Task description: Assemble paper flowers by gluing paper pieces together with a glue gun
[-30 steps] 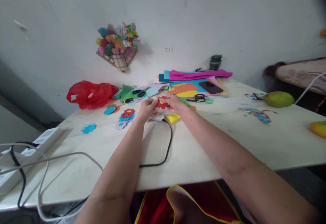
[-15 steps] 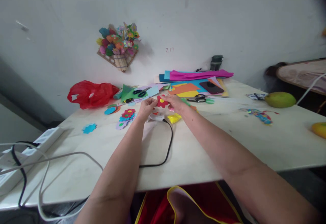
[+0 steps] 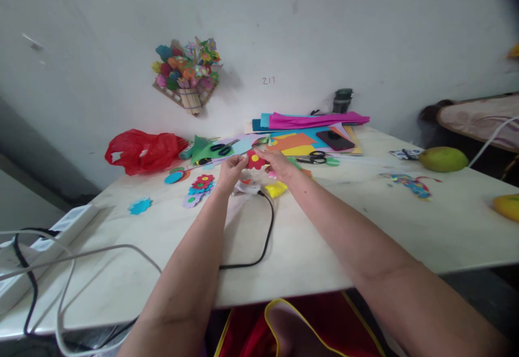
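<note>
Between my two hands is a red flower cut-out (image 3: 255, 159) with a yellow round centre, raised above the table. My left hand (image 3: 234, 171) pinches its left edge. From the right, the fingers of my right hand (image 3: 279, 164) grip its other side. Just below them lies a white device (image 3: 248, 188), partly hidden, with a black cord (image 3: 271, 227) plugged into it. A yellow piece (image 3: 276, 189) sits beside the device. To the left rests a small pile of flower cut-outs (image 3: 203, 182) in red, blue and lilac.
Two pairs of scissors, black-handled scissors (image 3: 317, 157) and another pair (image 3: 221, 149), lie near coloured sheets (image 3: 292, 143) and a phone (image 3: 334, 140). A red plastic bag (image 3: 141, 151) is at the left. A power strip (image 3: 73, 230) with cables lies front left; a mango (image 3: 443, 159) sits right.
The view has shifted slightly. Both hands still hold the red flower in nearly the same place, with only a slight change in its tilt.
</note>
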`<action>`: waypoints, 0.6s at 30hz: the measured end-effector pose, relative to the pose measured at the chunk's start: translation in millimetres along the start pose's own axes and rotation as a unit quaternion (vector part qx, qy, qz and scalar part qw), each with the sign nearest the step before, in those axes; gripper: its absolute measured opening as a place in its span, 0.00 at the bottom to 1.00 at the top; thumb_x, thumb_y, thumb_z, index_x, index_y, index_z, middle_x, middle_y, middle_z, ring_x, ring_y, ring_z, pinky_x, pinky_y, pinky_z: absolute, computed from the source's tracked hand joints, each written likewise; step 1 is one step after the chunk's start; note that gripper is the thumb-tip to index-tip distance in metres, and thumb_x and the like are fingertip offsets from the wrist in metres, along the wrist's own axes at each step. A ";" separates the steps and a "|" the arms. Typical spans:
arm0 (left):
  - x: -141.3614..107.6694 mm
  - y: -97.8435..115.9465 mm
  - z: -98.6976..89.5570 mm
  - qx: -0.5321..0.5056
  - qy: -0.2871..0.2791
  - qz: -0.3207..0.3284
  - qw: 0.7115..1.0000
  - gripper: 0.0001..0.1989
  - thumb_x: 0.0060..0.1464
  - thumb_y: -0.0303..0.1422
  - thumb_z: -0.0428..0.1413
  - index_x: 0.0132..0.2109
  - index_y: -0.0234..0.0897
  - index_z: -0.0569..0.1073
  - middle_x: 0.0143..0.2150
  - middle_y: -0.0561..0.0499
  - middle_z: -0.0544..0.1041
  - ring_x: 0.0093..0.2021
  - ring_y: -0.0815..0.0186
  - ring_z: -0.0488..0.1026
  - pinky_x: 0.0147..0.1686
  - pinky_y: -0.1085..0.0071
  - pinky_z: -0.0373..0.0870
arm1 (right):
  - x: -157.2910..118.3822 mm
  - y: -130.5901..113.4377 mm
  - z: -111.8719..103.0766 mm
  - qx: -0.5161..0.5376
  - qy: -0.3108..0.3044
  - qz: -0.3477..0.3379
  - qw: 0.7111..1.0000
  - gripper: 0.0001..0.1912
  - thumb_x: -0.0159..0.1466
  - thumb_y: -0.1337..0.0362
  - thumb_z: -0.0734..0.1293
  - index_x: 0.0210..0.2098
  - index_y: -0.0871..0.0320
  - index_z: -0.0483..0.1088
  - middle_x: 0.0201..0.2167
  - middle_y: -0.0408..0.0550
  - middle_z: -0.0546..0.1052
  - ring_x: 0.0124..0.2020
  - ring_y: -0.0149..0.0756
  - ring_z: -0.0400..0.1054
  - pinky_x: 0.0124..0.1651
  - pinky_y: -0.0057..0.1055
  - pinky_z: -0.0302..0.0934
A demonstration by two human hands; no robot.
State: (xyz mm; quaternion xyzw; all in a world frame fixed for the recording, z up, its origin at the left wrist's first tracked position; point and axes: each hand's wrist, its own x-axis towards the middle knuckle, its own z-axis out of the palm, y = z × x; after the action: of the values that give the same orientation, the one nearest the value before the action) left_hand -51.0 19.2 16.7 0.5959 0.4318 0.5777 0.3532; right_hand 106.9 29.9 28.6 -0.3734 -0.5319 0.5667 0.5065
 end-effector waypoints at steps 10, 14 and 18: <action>-2.0 2.4 3.3 -0.003 0.022 -0.004 1.000 0.19 0.41 0.47 0.63 0.22 0.35 0.68 0.17 0.55 0.66 0.17 0.75 0.56 0.18 0.74 0.50 | 8.7 10.8 -1.1 -0.023 -0.001 -0.015 1.000 0.12 0.45 0.59 0.74 0.25 0.58 0.73 0.21 0.41 0.73 0.21 0.25 0.57 0.24 0.25 0.47; -1.9 1.9 3.4 -0.007 0.030 -0.004 1.000 0.19 0.43 0.46 0.62 0.22 0.35 0.68 0.17 0.55 0.66 0.17 0.75 0.57 0.18 0.74 0.50 | 8.6 8.8 -3.1 -0.021 -0.025 -0.016 0.999 0.13 0.47 0.57 0.74 0.26 0.58 0.73 0.23 0.43 0.74 0.22 0.26 0.59 0.24 0.26 0.46; -0.9 1.2 2.8 -0.009 0.036 -0.004 0.999 0.20 0.42 0.47 0.63 0.22 0.35 0.68 0.18 0.55 0.66 0.17 0.75 0.56 0.18 0.74 0.50 | 5.9 5.1 -5.9 -0.016 -0.036 -0.005 0.999 0.17 0.49 0.50 0.72 0.27 0.58 0.73 0.25 0.44 0.74 0.25 0.28 0.61 0.23 0.26 0.45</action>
State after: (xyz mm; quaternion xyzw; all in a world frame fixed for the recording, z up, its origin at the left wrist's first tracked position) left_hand -48.1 18.2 17.2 0.5697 0.4414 0.6009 0.3456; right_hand 110.4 37.3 23.4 -0.3578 -0.5606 0.5691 0.4837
